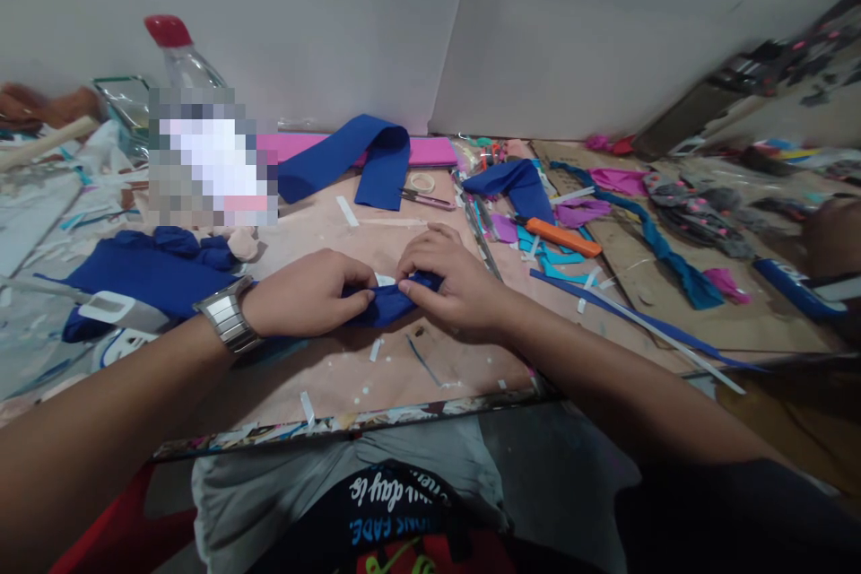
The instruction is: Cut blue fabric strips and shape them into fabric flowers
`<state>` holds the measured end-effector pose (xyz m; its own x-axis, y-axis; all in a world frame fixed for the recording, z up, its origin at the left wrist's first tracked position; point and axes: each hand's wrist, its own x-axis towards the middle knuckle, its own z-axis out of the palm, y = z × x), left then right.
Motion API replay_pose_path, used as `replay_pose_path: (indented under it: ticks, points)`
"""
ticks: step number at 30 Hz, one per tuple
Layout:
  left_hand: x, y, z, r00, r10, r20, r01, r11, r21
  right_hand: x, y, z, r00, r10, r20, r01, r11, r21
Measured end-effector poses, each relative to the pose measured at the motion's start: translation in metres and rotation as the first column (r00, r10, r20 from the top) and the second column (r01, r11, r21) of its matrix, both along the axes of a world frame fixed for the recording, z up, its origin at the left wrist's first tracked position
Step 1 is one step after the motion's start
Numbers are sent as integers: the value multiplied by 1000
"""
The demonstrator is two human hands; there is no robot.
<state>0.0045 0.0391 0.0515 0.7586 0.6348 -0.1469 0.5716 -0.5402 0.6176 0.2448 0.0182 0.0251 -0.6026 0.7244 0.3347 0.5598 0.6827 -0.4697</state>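
Observation:
Between my two hands a blue fabric strip is bunched just above the pinkish work surface. My left hand, with a metal watch at the wrist, pinches its left part between thumb and fingers. Fingers curled over it, my right hand grips the right end. A small white piece shows behind the fabric between the hands; I cannot tell what it is. Left of my left hand lies more blue fabric, partly gathered. Beyond the hands a folded blue strip rests near small scissors.
An orange cutter lies to the right among fabric scraps. A twisted teal strip crosses the cardboard. At the back left stands a clear bottle with a red cap. The table's front edge runs close to my lap.

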Motion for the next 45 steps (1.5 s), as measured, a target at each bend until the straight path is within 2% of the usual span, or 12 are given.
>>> replay_pose_path:
  ticks: [10,20,27,34,45]
  points:
    - [2,-2,-4,999,-21,43,24,998,-65,-5,-7,0,1000,21,5,-21,1000,20]
    - [2,-2,-7,997,-4,71,13,992,-124,-7,-8,-1,1000,15,-4,-14,994,108]
    - [2,0,-9,998,40,43,-34,993,-116,-7,-8,0,999,33,18,-36,982,183]
    - [1,2,-8,995,76,63,-63,980,-187,-5,-8,-2,998,60,9,-60,961,271]
    - [1,2,-9,989,102,104,-74,966,-248,-3,-6,-1,998,62,-3,-58,946,319]
